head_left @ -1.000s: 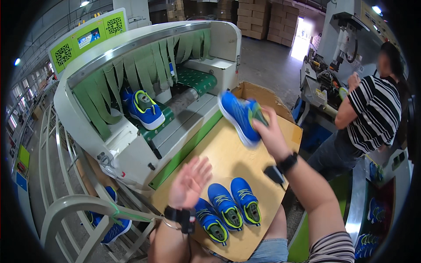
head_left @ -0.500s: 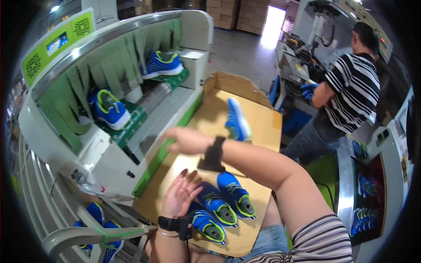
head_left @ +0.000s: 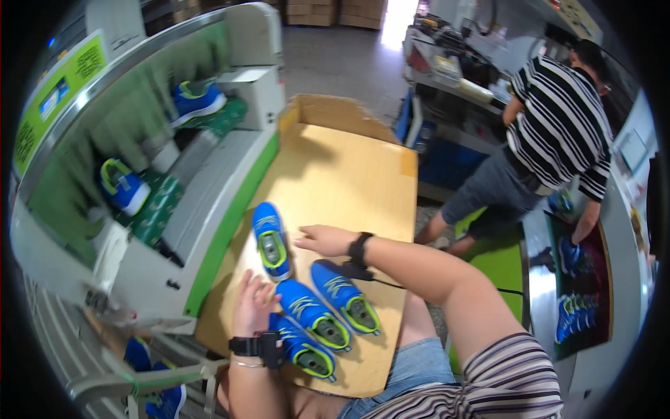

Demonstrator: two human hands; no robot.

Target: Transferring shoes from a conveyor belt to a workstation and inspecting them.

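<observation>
Newest shoe [head_left: 271, 241]: a small blue shoe with a yellow-green lining and sole edge, lying flat on the cardboard, toe away from me, just left of my right fingertips.
Change: half a second ago this shoe was farther up the cardboard beyond my right wrist; now it lies down near the others, and my right hand has let go of it.
Right hand [head_left: 326, 241]: reaching across from the right, palm down, fingers spread and loose, holding nothing; the fingertips are just beside the shoe's heel end, and I cannot tell whether they touch it.
Left hand [head_left: 251, 307]: palm down on the cardboard, fingers [head_left: 259, 288] slightly parted and gripping nothing; earlier it lay in much the same spot. Its fingertips sit just below the newest shoe's heel.
Row of shoes [head_left: 321, 314]: three more blue shoes with white laces and yellow-green trim, side by side and slanted, just right of my left hand and below my right wrist; the nearest one touches my left wrist area.
Cardboard [head_left: 349, 174]: a smooth tan sheet with a raised flap at the far end, under both hands.
Machine [head_left: 202, 188]: grey and green, left of my hands, with more blue shoes [head_left: 125, 187] on its patterned green belt.
Another person [head_left: 551, 133]: in a striped shirt, well right of my hands, at another bench.
</observation>
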